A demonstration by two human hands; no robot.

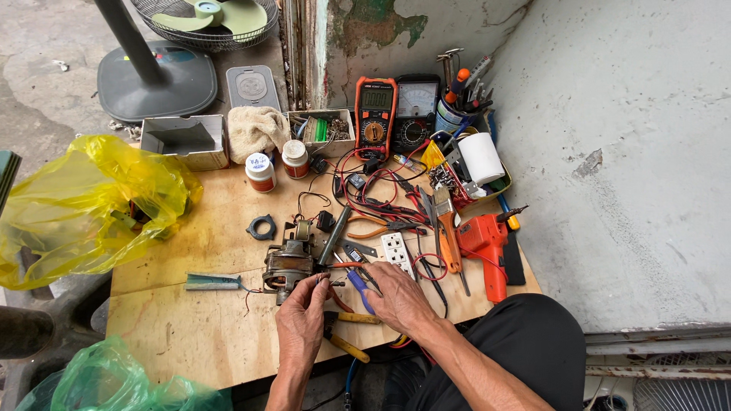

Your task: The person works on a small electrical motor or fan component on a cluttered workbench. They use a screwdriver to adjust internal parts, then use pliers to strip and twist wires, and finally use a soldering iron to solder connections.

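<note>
**Handling the Small Motor at the Bench Edge**

Working from the near edge outward, the left hand (301, 320) is seen with its fingertips pinched on thin wires at the near end of the small electric motor (289, 266). The right hand (397, 297) is laid flat beside it, fingers spread over a blue-handled screwdriver (359, 285); whether the tool is gripped cannot be told. Yellow-handled pliers (346, 331) lie between the wrists.

The motor is placed on the wooden board (198, 335), just left of centre, touching the left fingertips. It is judged heavy and rigid for its size, being a metal core with copper windings. The leads are judged thin, soft and easily broken, so the load should be taken on the metal body and never on the wires.

Just beyond, a white socket block (397, 250) and an orange soldering gun (487, 247) are found. Further out, a tangle of red and black test leads (373, 190) is spread. At the far edge, an orange digital multimeter (375, 114) and a black analogue meter (415, 110) are propped against the wall.
</note>
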